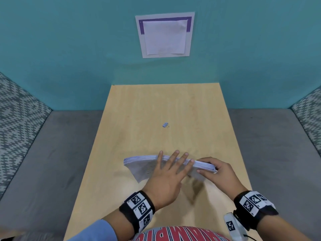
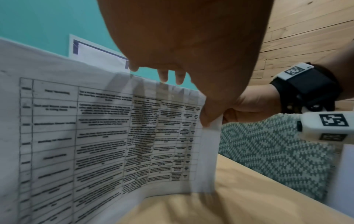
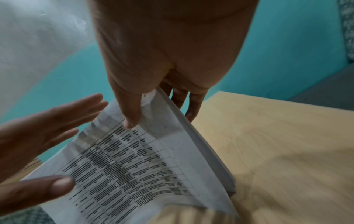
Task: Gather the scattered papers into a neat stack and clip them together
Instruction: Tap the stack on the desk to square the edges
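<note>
A stack of white printed papers (image 1: 139,165) stands on its long edge on the light wooden table (image 1: 165,101), leaning toward me. My left hand (image 1: 171,164) lies flat and open against the stack's near face (image 2: 95,136), fingers spread over the top edge. My right hand (image 1: 206,166) pinches the stack's right end (image 3: 191,144), thumb on the printed side and fingers behind. In the right wrist view the left hand (image 3: 47,128) shows with straight fingers beside the sheets. A small blue-grey binder clip (image 1: 165,124) lies alone on the table, well beyond the papers.
A teal wall rises behind the table with a white sheet (image 1: 165,34) posted on it. Grey bench seats (image 1: 52,153) flank the table on both sides, with patterned cushions (image 1: 17,119) at the outer edges. The table's right edge (image 1: 243,171) runs close to my right hand.
</note>
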A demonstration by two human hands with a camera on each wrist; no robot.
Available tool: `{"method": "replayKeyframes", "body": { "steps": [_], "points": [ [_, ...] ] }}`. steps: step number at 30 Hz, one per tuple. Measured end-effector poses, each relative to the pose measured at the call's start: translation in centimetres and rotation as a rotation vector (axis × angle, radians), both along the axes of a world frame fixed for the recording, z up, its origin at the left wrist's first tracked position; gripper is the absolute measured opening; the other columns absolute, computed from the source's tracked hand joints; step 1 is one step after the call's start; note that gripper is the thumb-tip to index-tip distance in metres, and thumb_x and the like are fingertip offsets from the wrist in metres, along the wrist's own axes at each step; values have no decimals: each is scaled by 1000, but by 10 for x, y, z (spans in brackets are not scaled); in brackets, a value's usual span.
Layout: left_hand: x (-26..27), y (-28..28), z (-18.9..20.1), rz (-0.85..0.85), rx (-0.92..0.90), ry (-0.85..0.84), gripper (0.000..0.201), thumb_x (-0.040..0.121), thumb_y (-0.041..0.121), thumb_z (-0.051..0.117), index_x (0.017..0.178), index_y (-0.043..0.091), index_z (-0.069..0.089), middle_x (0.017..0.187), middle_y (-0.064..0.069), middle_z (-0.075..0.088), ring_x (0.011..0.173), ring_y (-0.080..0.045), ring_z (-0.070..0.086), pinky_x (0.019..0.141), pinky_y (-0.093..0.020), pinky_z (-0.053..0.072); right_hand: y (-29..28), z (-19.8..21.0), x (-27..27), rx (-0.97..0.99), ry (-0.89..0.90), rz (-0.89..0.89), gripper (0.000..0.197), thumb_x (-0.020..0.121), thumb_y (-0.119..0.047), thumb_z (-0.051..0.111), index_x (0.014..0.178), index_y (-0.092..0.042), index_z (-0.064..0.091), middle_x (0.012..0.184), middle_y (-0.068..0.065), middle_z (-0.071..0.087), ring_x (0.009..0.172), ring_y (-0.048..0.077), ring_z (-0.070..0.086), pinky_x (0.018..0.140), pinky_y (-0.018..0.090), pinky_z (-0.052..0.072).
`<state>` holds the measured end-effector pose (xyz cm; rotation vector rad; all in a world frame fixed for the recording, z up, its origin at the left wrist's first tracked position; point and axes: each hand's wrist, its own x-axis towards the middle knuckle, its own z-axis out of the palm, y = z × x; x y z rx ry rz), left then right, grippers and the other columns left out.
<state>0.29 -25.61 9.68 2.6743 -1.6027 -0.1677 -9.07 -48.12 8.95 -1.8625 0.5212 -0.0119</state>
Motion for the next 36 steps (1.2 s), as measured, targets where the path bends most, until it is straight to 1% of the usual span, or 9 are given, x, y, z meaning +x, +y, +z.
{"method": "replayKeyframes", "body": {
  "steps": [4,8,12,15,20,23,27,32,36],
  "points": [
    [11,9,2,-43,-48,-20,93,90,40,67,168,28,16,175,-3,25,161,-32,25,122,-74,19,2,0,-2,-43,5,5,25,85,-11,84,97,-33,80,98,-15,80,91,6,73,82,18,54],
    [49,29,11,182,25,-20,88,89,46,67,165,30,26,163,1,48,149,-27,47,122,-61,33,0,0,-2,-64,21,-2,21,90,-10,78,89,-31,81,94,-11,80,88,9,72,77,19,51],
    [94,68,4,393,155,88,49,96,35,60,145,34,53,123,5,73,111,-24,70,85,-37,58,-1,3,-2,-129,43,30,19,94,-13,74,86,-29,80,90,-10,79,82,6,70,74,22,50],
    [107,85,9,413,226,140,21,103,33,51,112,31,70,107,4,73,100,-22,69,71,-32,52,-4,8,1,-227,66,23,16,94,-20,74,81,-30,76,82,-11,77,70,5,63,64,20,45],
    [104,97,32,293,49,146,33,99,40,42,110,40,74,95,10,75,87,-17,69,66,-32,49,-6,26,13,-701,260,242,21,87,-23,66,77,-34,51,67,-11,60,64,15,58,55,29,42],
    [88,86,60,159,-127,93,34,90,31,47,102,43,76,85,14,74,76,-15,66,58,-31,49,6,46,27,-868,291,341,13,80,-20,60,87,-29,60,75,-11,62,72,21,61,65,30,37],
    [62,56,89,8,-203,84,39,84,26,47,107,40,75,89,12,73,80,-15,64,62,-34,53,50,59,43,-658,81,465,42,85,-20,67,126,-30,70,120,-13,75,103,15,71,89,31,55],
    [47,43,103,148,-347,195,30,91,37,50,112,42,69,95,17,75,88,-8,68,69,-33,57,65,73,53,-524,2,473,40,92,-10,58,94,-50,64,61,-20,62,57,2,54,56,19,38],
    [57,63,102,380,-466,500,21,91,52,74,107,39,71,91,21,77,88,-2,71,79,-28,58,46,91,41,-276,3,329,55,100,-16,63,71,-63,67,63,-31,68,59,-7,62,57,18,43]
  ]
}}
